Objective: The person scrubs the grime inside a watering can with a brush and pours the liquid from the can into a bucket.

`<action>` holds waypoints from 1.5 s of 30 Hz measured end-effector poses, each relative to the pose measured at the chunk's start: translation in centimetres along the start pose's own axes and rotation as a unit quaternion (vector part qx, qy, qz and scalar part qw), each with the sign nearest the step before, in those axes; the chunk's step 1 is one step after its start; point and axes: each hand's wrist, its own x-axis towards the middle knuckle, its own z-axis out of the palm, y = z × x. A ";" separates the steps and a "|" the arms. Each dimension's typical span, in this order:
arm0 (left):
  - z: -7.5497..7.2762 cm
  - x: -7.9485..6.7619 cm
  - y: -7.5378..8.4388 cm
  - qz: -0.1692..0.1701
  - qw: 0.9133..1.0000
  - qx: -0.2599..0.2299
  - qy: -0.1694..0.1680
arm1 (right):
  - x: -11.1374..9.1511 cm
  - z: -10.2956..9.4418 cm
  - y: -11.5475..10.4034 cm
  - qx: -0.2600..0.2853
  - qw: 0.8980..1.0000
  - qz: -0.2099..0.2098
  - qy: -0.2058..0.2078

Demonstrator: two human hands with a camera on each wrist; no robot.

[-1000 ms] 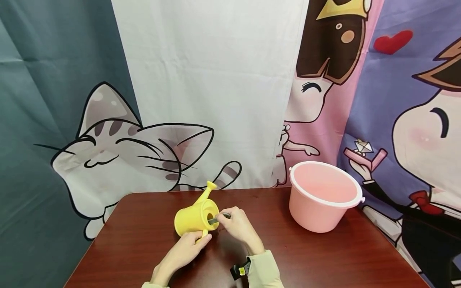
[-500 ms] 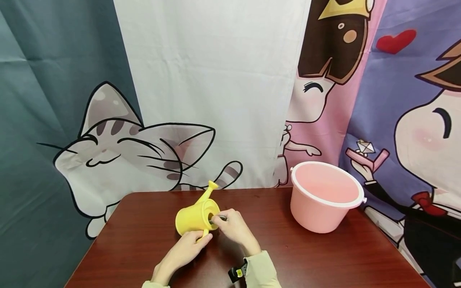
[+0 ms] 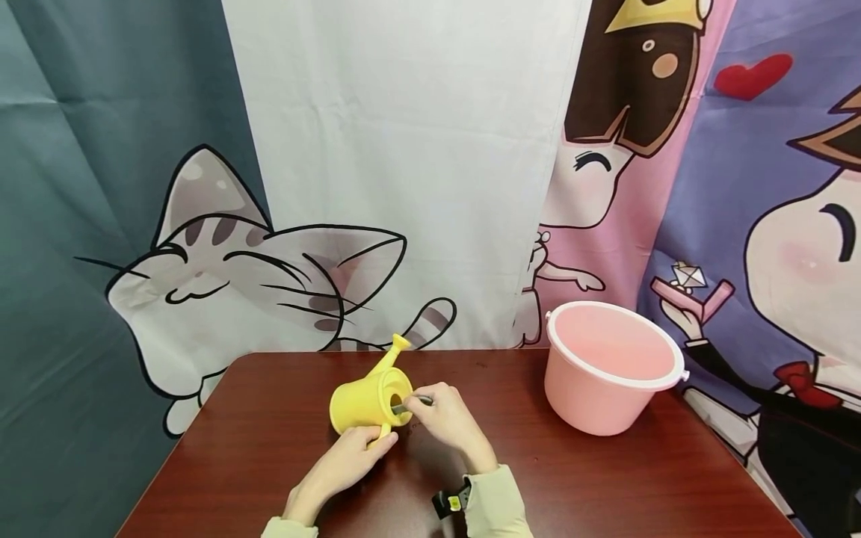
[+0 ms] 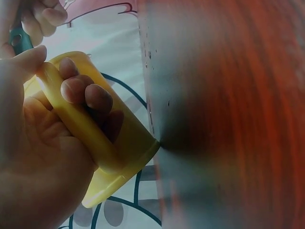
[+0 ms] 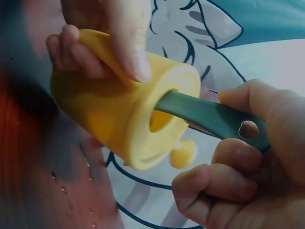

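Observation:
A yellow watering can (image 3: 359, 403) lies tilted over the table, its round opening turned toward the right hand and its spout pointing up and away. Its loop handle (image 4: 71, 112) is gripped by the left hand (image 3: 350, 459), with fingers curled round it and the thumb along the top. At the opening, the right hand (image 3: 452, 426) pinches a flat dark-green handle (image 5: 205, 112) with a hole near its end. The far part of this green-handled tool is hidden inside the can. In the left wrist view, the can's base edge comes right down to the tabletop.
A pink bucket (image 3: 592, 400) with a white rim stands at the right rear of the dark red-brown table (image 3: 572, 486). Small water drops (image 5: 62, 188) dot the tabletop near the can. A printed cartoon curtain (image 3: 403, 149) hangs directly behind the table.
The right hand pushed the green handle deeper into the can, then drew it partly back out. The left hand keeps its grip, and the can stays nearly in place.

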 end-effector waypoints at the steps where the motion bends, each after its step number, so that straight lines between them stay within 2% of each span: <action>1: 0.0 0.0 0.0 0.001 1.000 -0.001 0.001 | 0.0 -0.2 0.0 0.003 1.000 -0.001 -0.001; 9: -0.2 0.0 0.2 -0.021 1.000 -0.006 0.000 | 0.1 -1.5 -0.4 0.002 1.000 0.002 0.002; 18: 0.0 0.0 0.1 -0.015 1.000 -0.011 -0.009 | -0.2 -0.5 0.3 0.027 0.999 0.015 -0.007; 27: 0.2 0.2 0.2 0.005 1.000 0.002 0.002 | 0.0 1.0 0.3 0.004 1.000 0.015 -0.021; 32: 0.1 0.1 0.1 -0.004 1.000 -0.001 -0.001 | 0.1 1.9 0.8 0.012 1.000 0.026 -0.010; 37: -0.3 -0.2 0.0 -0.019 1.000 -0.012 -0.004 | 0.3 2.1 1.0 0.019 0.999 0.029 -0.018; 45: -0.2 0.2 -0.1 -0.026 0.999 -0.029 -0.023 | 0.2 1.3 1.8 0.038 0.999 0.004 -0.037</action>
